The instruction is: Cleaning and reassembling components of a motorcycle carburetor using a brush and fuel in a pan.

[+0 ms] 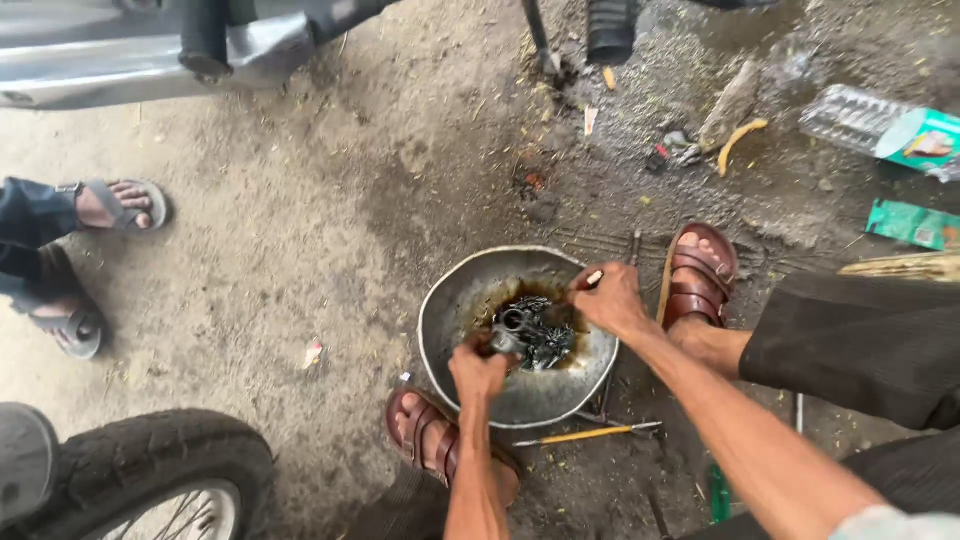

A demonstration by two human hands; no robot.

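A dented grey metal basin sits on the dirt floor between my sandalled feet. Dark oily liquid pools in it around a black greasy engine part. My left hand grips the part's near left end over the basin. My right hand is closed on a small brush or tool with a pale tip, held against the part's right side at the basin's far rim.
A yellow-handled screwdriver lies just behind the basin. A motorcycle tyre is at lower left. Another person's sandalled feet are at left. A plastic bottle and litter lie at upper right.
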